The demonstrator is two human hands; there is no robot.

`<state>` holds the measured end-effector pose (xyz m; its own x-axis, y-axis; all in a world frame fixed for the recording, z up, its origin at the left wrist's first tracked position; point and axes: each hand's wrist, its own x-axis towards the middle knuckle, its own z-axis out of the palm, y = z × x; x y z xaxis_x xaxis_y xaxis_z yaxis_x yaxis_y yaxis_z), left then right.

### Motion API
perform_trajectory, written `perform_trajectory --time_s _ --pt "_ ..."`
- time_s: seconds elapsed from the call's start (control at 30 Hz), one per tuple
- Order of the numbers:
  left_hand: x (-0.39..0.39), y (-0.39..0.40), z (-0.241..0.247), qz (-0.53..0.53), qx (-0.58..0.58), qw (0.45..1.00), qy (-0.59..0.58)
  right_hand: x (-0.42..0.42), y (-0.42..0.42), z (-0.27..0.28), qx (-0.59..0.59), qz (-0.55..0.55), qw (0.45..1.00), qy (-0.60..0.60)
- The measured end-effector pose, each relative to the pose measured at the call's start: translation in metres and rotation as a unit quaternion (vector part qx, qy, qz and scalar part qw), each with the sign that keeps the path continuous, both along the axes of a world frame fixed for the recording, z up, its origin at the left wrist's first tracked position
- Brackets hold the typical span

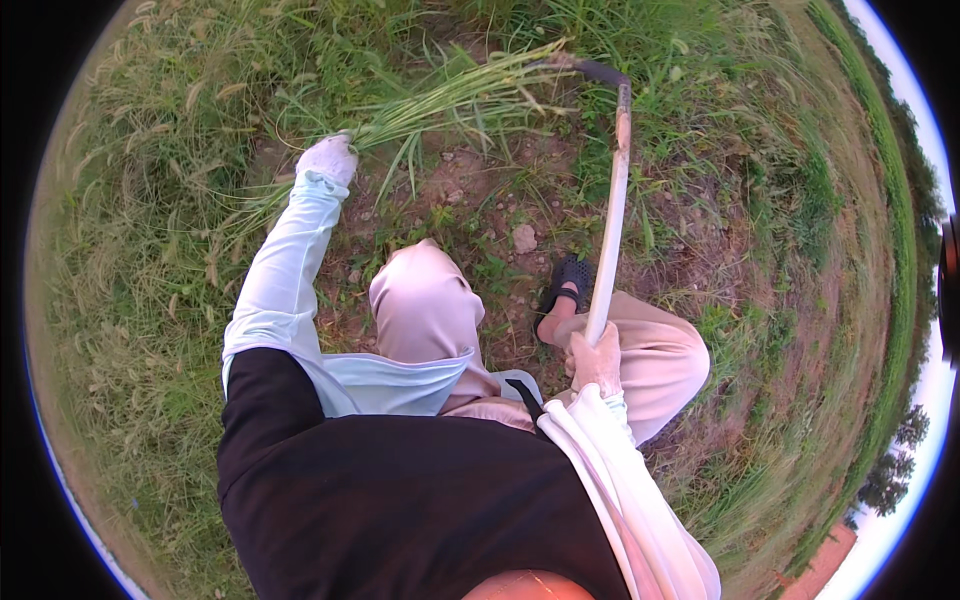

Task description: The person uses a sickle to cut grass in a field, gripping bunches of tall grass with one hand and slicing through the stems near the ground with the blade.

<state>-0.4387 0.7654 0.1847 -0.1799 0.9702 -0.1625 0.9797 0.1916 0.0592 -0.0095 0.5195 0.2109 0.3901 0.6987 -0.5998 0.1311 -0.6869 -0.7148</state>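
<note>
My left hand, in a pale glove, is closed around the lower ends of a bunch of long green grass stalks that stretch out to the right. My right hand, gloved too, grips the light wooden handle of a long-handled tool, likely a hoe or sickle. Its dark metal neck bends left at the far end and meets the roots of the bunch. Soil and roots partly hide the tool's blade.
Bare soil with clods lies before my bent knees, and my foot in a dark clog stands on it. Tall seeded grass grows at left, shorter weeds at right, trees beyond.
</note>
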Motion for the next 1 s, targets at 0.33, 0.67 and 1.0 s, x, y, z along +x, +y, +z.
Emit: perform_trajectory --time_s 0.33,0.67,1.0 --pt "0.103 0.133 0.053 -0.077 0.341 0.917 -0.191 0.070 -0.055 0.087 0.273 -0.194 0.938 0.086" --pt "0.459 0.019 0.268 0.059 0.154 0.678 -0.717 0.141 -0.248 0.090 0.291 -0.526 0.799 -0.030" --pt "0.692 -0.181 0.272 -0.103 -0.209 0.486 -0.842 0.178 -0.337 0.071 0.276 -0.681 0.676 -0.056"
